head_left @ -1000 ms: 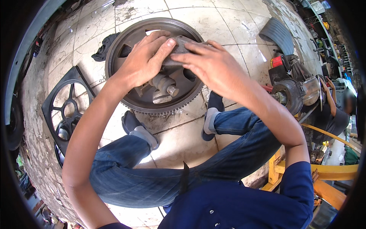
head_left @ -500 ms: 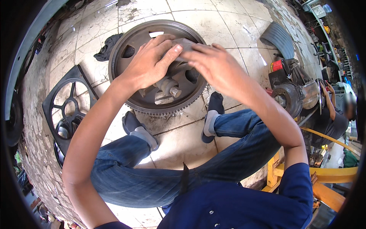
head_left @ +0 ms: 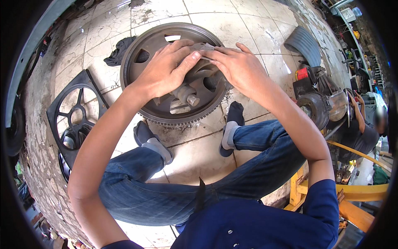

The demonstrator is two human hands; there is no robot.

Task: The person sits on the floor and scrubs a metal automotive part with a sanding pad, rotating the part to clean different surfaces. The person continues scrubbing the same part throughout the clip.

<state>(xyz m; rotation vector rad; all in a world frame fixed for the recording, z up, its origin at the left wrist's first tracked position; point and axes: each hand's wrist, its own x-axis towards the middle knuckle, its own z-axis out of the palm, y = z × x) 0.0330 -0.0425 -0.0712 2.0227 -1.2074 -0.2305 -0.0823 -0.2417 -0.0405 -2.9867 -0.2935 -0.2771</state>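
Note:
A large dark flywheel [head_left: 132,79] with a toothed rim lies on the floor before me, a stubby metal shaft [head_left: 185,94] rising at its middle. Over its far half, a thin grey sheet [head_left: 206,47], which looks like sandpaper, is held between my hands. My left hand [head_left: 168,68] has its fingers laid over the sheet's left side, thumb pointing toward the right hand. Closing on the sheet's right edge are the fingertips of my right hand [head_left: 239,68], one finger raised. My hands hide the part of the shaft below the sheet.
A black spoked fan shroud [head_left: 93,93] lies at left. Dark cloth [head_left: 120,52] rests beside the flywheel. To the right are a curved ribbed grey piece [head_left: 304,43], an engine-like machine [head_left: 315,106], a yellow frame [head_left: 344,191] and another person [head_left: 358,135] at work.
My right hand has shifted slightly, and its fingers now lie closer to the left thumb. The left hand stays nearly in place on the sheet.

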